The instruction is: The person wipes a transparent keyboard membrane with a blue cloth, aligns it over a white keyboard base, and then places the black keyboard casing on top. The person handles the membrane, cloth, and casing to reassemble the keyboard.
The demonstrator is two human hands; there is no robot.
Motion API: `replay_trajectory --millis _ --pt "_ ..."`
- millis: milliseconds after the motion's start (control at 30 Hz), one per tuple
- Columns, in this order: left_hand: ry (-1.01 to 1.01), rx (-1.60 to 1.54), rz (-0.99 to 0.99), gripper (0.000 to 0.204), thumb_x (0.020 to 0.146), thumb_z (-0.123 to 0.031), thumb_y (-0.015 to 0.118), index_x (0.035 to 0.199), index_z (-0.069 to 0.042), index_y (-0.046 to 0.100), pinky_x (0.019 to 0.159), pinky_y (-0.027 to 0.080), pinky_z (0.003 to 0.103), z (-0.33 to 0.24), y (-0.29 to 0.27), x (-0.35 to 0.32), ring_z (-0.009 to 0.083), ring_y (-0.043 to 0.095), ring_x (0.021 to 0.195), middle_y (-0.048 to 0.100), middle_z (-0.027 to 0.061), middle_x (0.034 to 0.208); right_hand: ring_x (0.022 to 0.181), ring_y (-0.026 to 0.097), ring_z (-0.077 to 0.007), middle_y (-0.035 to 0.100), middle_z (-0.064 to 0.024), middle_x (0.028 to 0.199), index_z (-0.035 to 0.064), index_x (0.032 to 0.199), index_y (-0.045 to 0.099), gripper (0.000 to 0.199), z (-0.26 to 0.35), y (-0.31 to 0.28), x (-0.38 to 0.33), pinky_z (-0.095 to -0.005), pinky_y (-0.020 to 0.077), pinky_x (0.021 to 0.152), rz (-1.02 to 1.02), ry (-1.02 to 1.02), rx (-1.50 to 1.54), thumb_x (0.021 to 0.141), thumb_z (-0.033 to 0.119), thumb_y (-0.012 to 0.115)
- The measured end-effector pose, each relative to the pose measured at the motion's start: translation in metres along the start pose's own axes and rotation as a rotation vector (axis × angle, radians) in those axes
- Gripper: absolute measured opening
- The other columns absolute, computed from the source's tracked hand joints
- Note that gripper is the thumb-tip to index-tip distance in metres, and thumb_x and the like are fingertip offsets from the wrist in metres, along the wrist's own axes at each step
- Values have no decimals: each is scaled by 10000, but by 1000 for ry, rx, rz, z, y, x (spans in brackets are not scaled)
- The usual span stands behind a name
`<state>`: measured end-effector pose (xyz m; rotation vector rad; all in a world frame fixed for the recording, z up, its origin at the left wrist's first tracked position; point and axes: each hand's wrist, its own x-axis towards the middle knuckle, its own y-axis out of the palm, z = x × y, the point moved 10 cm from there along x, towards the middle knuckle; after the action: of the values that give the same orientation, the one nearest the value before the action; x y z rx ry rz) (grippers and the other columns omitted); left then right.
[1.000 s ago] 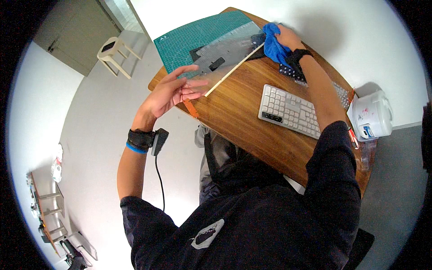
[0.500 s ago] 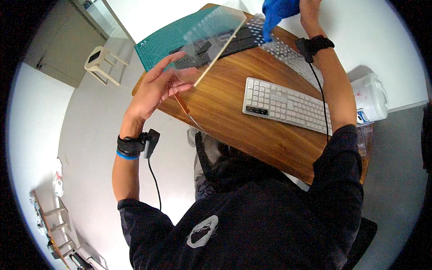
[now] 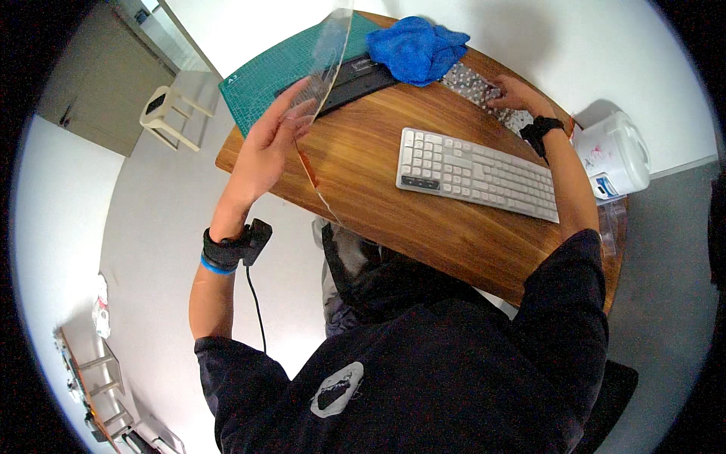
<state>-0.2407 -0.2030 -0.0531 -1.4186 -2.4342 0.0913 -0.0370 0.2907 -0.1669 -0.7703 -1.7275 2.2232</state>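
Clear sheet [image 3: 333, 54] is held in left hand [image 3: 268, 148], long edge running forward; right hand [image 3: 519, 95], grip unclear, touches spotted strip [image 3: 466, 82] beyond keyboard [image 3: 478, 172].

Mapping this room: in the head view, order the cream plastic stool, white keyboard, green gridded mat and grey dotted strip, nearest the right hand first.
1. Dotted strip, at the right hand
2. Keyboard, below and left
3. Mat, further left
4. Stool, far left
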Motion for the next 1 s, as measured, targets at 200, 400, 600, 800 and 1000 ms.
replay_trajectory --millis 200,400,600,800,1000 --pt "111 566 131 451 1084 -93 497 1526 -186 509 1110 494 386 -11 39 13 348 625 1293 643 255 1335 1265 607 -379 609 -238 1409 25 1496 488 849 -19 5 -22 -454 502 1061 -32 112 18 839 417 855" --pt "262 743 237 391 1036 -61 540 1415 -145 590 1208 402 516 -8 65 6 447 512 1388 602 282 1402 1364 512 -381 531 -244 1469 56 1540 436 935 -14 1 -44 -472 455 1115 -106 -55 -66 804 411 890" --pt "223 847 447 425 967 -46 652 1382 -129 618 1258 313 539 18 71 3 452 408 1469 436 260 1583 1260 595 -336 619 -201 1369 55 1505 461 958 -29 6 -50 -439 497 1049 11 97 167 749 412 928" --pt "182 879 518 431 943 -68 693 1367 -99 620 1274 275 542 40 72 6 451 344 1508 386 238 1624 1170 628 -306 647 -211 1292 19 1430 484 835 -34 7 -41 -414 512 982 31 91 59 794 383 885" --pt "199 894 593 426 985 -140 659 1404 -105 591 1270 281 538 28 91 14 452 335 1512 370 237 1632 1169 622 -307 640 -218 1267 -25 1370 488 762 -31 -7 -48 -417 496 974 -168 -63 173 813 350 846"
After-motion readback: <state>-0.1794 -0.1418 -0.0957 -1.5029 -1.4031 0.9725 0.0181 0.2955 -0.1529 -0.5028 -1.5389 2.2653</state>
